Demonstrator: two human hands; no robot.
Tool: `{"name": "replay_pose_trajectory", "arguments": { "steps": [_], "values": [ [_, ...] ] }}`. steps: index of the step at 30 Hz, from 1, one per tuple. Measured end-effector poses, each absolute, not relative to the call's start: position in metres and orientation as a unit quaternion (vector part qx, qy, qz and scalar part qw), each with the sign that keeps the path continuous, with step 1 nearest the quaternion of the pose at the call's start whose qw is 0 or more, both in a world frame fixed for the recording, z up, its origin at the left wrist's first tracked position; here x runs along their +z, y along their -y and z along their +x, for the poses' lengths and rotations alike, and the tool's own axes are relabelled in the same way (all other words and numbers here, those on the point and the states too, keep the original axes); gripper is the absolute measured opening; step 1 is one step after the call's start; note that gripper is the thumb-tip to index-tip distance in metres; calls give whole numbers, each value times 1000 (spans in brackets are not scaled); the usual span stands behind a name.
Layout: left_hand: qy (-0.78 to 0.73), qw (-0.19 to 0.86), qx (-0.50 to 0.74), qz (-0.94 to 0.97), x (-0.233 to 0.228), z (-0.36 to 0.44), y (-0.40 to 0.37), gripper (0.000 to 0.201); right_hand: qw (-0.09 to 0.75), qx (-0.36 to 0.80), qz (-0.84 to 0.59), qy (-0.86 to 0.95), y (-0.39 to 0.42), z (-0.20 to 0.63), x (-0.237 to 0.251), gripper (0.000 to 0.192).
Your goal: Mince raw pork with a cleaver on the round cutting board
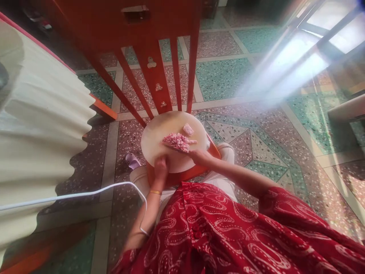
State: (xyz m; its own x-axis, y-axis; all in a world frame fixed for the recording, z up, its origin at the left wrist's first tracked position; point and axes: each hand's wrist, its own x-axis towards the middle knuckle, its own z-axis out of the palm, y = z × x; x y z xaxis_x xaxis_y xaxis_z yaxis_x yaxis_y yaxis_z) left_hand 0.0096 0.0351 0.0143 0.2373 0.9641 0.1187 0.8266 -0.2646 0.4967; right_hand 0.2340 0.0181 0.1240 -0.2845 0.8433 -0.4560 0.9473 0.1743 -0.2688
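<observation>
A round pale cutting board (159, 133) rests on an orange basin (185, 176) over my knees. On the board lie a pile of chopped pink meat (178, 141) and one bigger pink chunk (188, 129) behind it. My left hand (161, 167) grips the board's near edge. At the pile's right side, my right hand (200, 156) is closed on what looks like a knife (173, 148). Its thin blade lies along the pile's near side, and the handle is hidden in my fist.
A red wooden chair (159, 57) stands just behind the board. A white pleated cloth (42, 129) fills the left side, and a white cable (85, 194) runs from it to my left arm. A purple slipper (132, 160) lies on the terrazzo floor (256, 125).
</observation>
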Motion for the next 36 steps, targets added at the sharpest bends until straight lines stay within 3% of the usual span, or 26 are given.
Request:
{"name": "replay_pose_trajectory", "arguments": {
  "steps": [5,7,11,17,21,25,32,36],
  "values": [
    [-594,344,258,680,31,12,-86,27,99,-190,552,-806,-18,297,134,32],
    [-581,364,236,689,43,13,-109,26,115,-182,512,-831,-18,315,132,29],
    [-480,264,158,822,69,40,-151,23,126,-159,448,-871,-27,329,116,25],
    [-266,130,-2,955,82,134,-194,30,50,-107,463,-879,-70,322,94,29],
    [-229,100,-102,963,79,173,-207,25,21,-109,461,-881,-76,325,92,31],
    [-282,92,-150,943,73,178,-213,12,18,-115,437,-892,-65,348,100,30],
    [-431,222,-13,875,72,139,-217,15,51,-108,412,-903,-96,376,107,28],
    [-520,410,208,720,95,93,-219,26,60,-91,419,-901,-127,349,103,29]
  ]
}}
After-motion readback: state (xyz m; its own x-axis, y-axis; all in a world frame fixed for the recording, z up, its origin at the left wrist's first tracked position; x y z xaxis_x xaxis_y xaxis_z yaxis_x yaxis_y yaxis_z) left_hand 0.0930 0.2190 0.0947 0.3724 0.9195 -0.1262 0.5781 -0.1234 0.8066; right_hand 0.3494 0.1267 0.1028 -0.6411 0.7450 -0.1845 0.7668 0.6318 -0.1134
